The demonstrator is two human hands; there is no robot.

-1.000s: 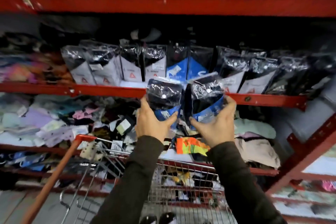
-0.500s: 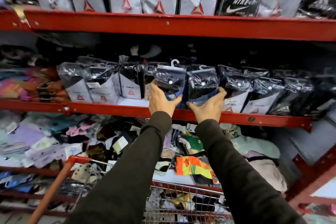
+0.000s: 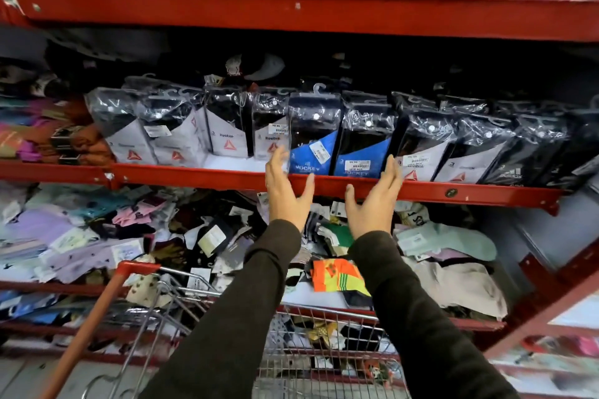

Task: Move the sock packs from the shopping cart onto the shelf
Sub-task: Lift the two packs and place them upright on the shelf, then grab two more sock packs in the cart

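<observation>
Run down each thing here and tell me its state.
Left blue pack: upright on the shelf, released.
Right blue pack: upright beside it, released.
Left hand: open, empty.
Right hand: open, empty.
Cart: holds more items.
Lower shelf socks: loose, jumbled.

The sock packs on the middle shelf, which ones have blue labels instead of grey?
The two Jockey packs, side by side: one by the left hand, one by the right hand. Neighbouring packs carry grey Reebok panels.
</observation>
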